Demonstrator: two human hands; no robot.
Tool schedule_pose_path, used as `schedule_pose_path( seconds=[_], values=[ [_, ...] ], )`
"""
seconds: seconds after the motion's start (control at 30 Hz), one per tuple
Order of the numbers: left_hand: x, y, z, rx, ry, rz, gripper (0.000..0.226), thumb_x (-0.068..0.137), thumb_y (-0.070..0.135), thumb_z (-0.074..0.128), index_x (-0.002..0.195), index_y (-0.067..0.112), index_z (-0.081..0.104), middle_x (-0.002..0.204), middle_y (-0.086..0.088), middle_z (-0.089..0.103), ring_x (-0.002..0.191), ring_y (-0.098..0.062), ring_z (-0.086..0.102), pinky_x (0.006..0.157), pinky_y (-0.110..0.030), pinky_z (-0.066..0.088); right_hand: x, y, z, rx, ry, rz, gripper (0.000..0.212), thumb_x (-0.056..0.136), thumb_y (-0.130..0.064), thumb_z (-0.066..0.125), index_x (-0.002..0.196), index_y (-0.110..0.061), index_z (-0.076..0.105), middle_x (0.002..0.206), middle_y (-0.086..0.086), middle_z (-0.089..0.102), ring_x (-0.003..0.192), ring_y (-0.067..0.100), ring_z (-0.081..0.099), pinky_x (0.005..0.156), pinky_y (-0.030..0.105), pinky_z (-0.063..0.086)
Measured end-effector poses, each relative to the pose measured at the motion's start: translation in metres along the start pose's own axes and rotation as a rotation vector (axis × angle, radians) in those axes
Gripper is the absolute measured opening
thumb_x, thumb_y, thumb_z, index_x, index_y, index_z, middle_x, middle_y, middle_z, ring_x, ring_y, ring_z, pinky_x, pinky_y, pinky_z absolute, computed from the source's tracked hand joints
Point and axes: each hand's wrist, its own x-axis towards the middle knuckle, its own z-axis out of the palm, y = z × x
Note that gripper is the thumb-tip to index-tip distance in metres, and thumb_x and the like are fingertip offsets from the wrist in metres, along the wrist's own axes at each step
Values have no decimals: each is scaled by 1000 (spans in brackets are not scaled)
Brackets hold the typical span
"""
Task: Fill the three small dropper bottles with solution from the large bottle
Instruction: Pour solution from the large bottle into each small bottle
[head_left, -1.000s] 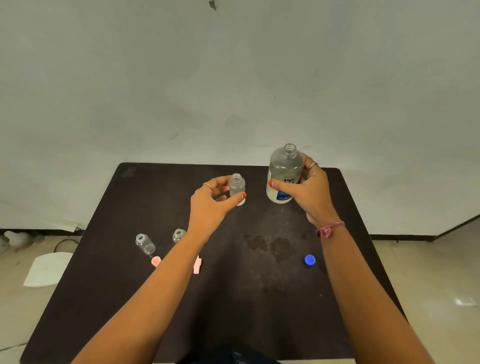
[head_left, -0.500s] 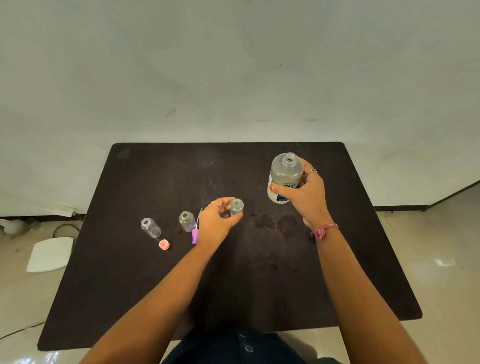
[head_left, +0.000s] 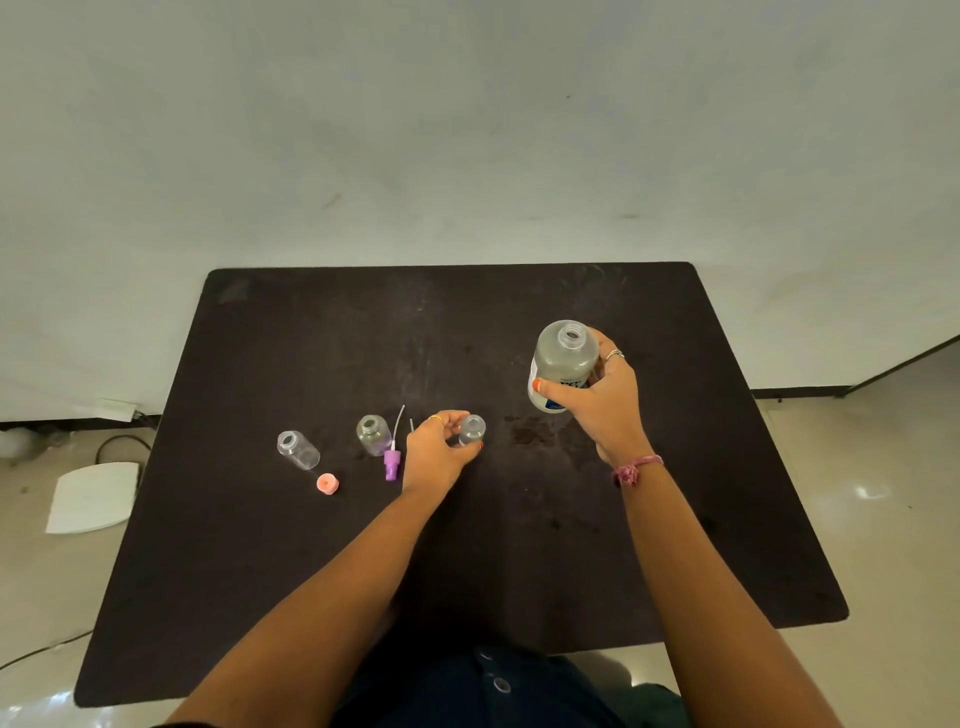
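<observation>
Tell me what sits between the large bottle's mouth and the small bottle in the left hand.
Nothing visible. The large bottle, uncapped and upright in the right hand, has only bare table between it and the open small bottle held by the left hand. The other bottles and caps lie further left.

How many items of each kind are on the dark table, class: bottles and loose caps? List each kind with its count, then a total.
Large bottle: 1, held by the right hand
Small bottles: 3, the last held by the left hand
Pink cap: 1
Purple dropper cap: 1
Total: 6
</observation>
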Motion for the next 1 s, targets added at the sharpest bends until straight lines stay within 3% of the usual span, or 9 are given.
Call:
schedule_pose_path(
  seconds=[0.07,0.23,0.4,0.6,0.77,0.9,1.0],
  values=[
    [2,-3,1,1,-13,-8,39,78,9,76,114,14,62,108,1,69,103,-8,62,95,-27,51,1,2,2,3,-3,10,71,63,-19,87,122,-35,50,116,-15,57,106,2,56,77,4,45],
    [5,-9,3,-9,-30,-32,36,79,9,75,111,15,62,105,4,68,102,-6,61,91,-20,48,5,5,6,-15,-17,7,71,64,-18,86,121,-37,49,117,-13,57,108,4,56,78,2,43],
    [9,-12,4,26,-54,-43,38,79,11,75,114,17,60,111,4,66,108,-8,59,98,-29,48,9,6,8,-21,-16,14,70,64,-17,86,119,-38,49,117,-14,57,105,0,56,76,1,42],
    [5,-16,2,56,-80,-17,62,78,10,76,133,17,48,132,-1,57,123,-14,52,104,-38,45,11,8,12,-13,-21,27,71,63,-16,86,121,-36,49,116,-15,56,106,0,55,76,0,42],
    [-3,-13,-19,178,-76,88,70,79,10,75,139,19,41,131,0,53,117,-9,51,102,-28,45,11,8,16,-8,-32,24,71,64,-15,86,123,-31,49,117,-12,56,106,2,55,76,-1,41],
    [-19,-14,-49,331,101,327,60,81,15,73,135,20,47,120,2,48,109,-6,43,94,-28,46,12,7,19,1,-39,28,74,64,-16,86,127,-26,50,118,-11,57,107,4,56,78,1,42],
    [-24,-15,-70,340,287,369,60,79,15,76,133,17,50,122,-3,43,109,-10,34,90,-24,40,10,6,23,-3,-40,21,75,64,-17,87,129,-24,50,120,-9,57,109,5,55,79,2,43]
  ],
)
